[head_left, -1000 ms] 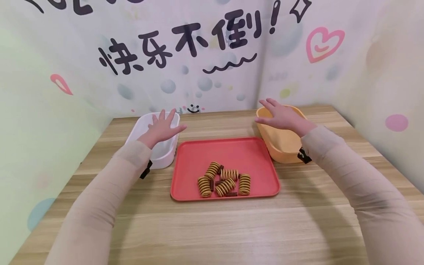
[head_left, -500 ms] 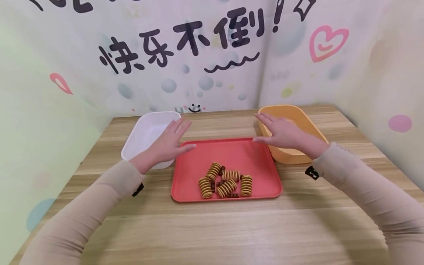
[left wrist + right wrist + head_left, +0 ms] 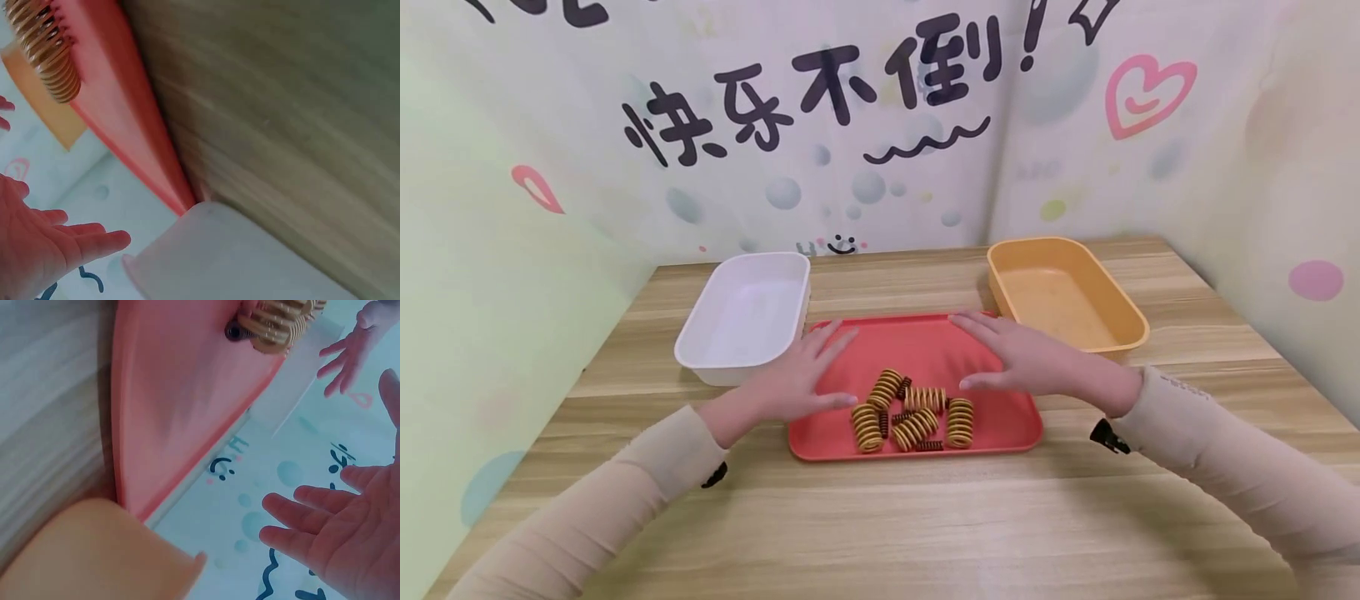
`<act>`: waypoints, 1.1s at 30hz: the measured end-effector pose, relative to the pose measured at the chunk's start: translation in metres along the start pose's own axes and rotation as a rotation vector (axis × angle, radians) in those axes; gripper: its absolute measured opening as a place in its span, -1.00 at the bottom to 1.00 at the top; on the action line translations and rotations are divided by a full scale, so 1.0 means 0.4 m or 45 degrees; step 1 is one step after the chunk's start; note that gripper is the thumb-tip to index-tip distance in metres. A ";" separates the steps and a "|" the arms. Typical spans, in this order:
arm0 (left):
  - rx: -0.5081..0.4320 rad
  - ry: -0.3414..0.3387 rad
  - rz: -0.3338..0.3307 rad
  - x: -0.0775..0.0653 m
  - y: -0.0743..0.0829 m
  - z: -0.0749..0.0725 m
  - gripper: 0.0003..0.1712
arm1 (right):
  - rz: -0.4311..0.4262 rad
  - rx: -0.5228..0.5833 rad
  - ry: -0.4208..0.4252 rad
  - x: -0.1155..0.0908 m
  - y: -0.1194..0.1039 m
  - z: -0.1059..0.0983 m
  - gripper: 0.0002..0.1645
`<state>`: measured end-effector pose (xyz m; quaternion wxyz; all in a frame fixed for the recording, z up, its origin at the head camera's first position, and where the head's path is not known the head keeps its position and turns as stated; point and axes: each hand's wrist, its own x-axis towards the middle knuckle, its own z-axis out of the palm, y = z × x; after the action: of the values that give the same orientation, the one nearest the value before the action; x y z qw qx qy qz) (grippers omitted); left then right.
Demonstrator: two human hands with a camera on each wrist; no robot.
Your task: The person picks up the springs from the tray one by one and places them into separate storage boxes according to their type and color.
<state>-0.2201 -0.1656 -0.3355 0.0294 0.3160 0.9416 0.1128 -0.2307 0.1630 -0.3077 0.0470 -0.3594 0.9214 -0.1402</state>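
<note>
Several thick gold coil springs [image 3: 915,428] lie in a loose cluster near the front of a red tray [image 3: 917,337]. Small dark springs [image 3: 929,446] are scattered among them. My left hand [image 3: 790,383] hovers over the tray's left side with fingers spread, its thumb pointing toward the leftmost gold spring [image 3: 867,428]. Over the right side, my right hand [image 3: 1026,358] is held palm down with fingers extended and nothing in it. In the right wrist view, its straight fingers [image 3: 297,515] show above the tray's level. The left wrist view has the left palm [image 3: 37,250] bare.
Behind the left hand stands a white bin [image 3: 741,321], close to the tray's left edge. An orange bin [image 3: 1060,296] is at the tray's back right corner. All rest on a wood-grain table [image 3: 895,525], with a printed curtain [image 3: 880,167] behind.
Both hands have come down and toward me, from over the two bins to over the tray's sides. The springs, tray and bins have stayed in place.
</note>
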 end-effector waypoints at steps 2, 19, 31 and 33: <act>0.073 -0.012 0.027 -0.008 -0.001 0.014 0.03 | -0.036 0.006 -0.004 -0.007 -0.006 0.012 0.04; 0.009 -0.283 -0.134 -0.065 0.010 0.078 0.12 | -0.034 0.012 -0.118 -0.055 -0.030 0.095 0.03; 0.024 -0.322 -0.169 -0.073 0.008 0.081 0.13 | -0.018 -0.015 -0.104 -0.058 -0.034 0.124 0.00; 0.031 -0.328 -0.173 -0.073 0.008 0.080 0.13 | -0.013 -0.022 -0.106 -0.057 -0.034 0.127 0.00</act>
<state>-0.1909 -0.1745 -0.3665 0.1537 0.2639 0.9505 0.0577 -0.1956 0.1575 -0.3527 0.0816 -0.3702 0.9179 -0.1174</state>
